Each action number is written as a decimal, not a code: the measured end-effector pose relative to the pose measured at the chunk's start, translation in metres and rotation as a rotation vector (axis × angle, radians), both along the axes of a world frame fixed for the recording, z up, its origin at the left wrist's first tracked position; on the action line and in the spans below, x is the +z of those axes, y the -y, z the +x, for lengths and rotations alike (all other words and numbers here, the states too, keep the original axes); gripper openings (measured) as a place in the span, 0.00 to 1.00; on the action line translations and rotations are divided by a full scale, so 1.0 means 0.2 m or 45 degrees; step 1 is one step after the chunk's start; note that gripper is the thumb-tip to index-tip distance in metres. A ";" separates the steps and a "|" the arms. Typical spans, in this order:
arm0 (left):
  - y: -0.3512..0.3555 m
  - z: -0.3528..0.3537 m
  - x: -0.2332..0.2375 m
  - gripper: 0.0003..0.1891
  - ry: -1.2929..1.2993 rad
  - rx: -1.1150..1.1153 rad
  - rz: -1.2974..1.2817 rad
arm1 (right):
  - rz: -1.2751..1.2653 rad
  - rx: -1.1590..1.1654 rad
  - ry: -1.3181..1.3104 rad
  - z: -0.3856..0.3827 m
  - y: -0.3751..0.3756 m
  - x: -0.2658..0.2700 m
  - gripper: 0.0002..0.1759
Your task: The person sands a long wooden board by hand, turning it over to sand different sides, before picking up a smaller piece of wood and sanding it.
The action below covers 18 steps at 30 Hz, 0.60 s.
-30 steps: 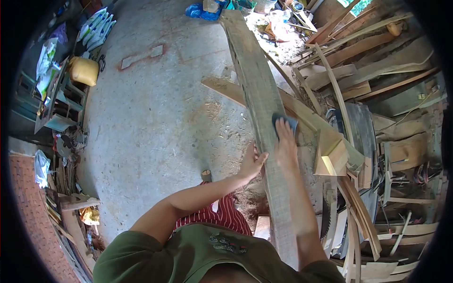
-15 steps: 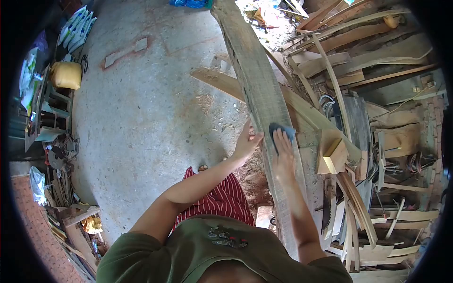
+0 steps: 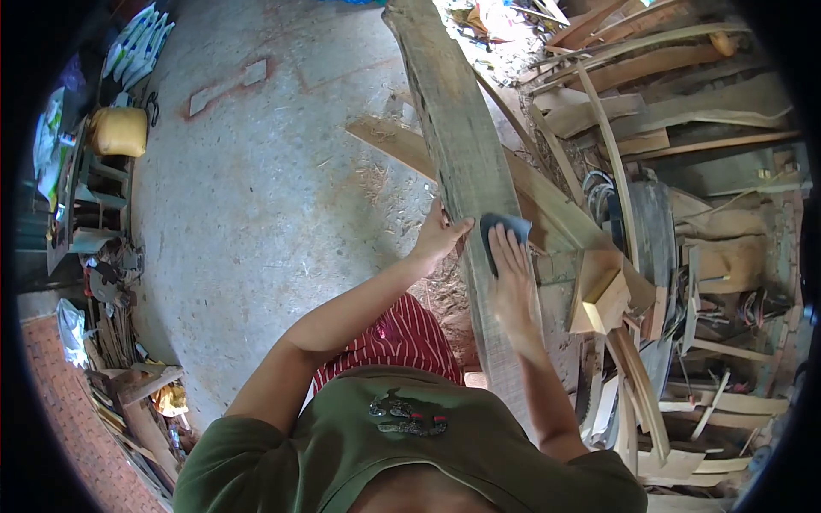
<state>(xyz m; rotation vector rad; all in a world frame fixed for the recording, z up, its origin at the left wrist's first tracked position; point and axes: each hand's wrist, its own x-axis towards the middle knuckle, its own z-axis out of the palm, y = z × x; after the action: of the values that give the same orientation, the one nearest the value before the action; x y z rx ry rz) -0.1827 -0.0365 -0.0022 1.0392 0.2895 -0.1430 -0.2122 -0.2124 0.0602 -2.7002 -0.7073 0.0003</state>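
Observation:
A long, rough-faced wooden plank (image 3: 466, 141) runs from the far end of the view down past my right side. My right hand (image 3: 511, 278) lies on its upper face, fingers extended together over a dark blue-grey sheet of sandpaper (image 3: 506, 231) and pressing it against the wood. One corner of the sheet sticks up beyond the fingertips. At the plank's left edge is my left hand (image 3: 436, 241), its thumb on top and its other fingers down the side, partly hidden.
Another board (image 3: 389, 147) crosses beneath the plank. Right of it stand a wooden block (image 3: 605, 299) and stacked offcuts (image 3: 641, 385). Wood shavings (image 3: 376, 184) litter the concrete floor (image 3: 256, 222). A yellow jerrycan (image 3: 120, 132) stands at the left.
My right hand and the sandpaper have slid slightly forward along the plank. My left hand has shifted a little forward along the edge. The head view has tilted slightly.

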 end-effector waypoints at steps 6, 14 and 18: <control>0.02 -0.01 -0.02 0.36 0.070 0.045 -0.043 | 0.024 0.091 0.164 0.58 -0.19 -0.08 0.29; -0.06 0.01 0.06 0.38 -0.262 -0.100 -0.039 | 0.051 0.087 0.048 0.72 -0.29 -0.07 0.35; -0.11 0.08 0.13 0.39 -0.275 -0.014 0.015 | 0.019 0.168 -0.076 0.41 -0.13 0.02 0.41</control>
<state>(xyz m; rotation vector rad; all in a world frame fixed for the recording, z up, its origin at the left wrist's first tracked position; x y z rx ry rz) -0.1669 -0.0146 0.0242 1.0386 0.4809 -0.2641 -0.1301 -0.1855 0.0638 -2.6223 -0.8621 0.1067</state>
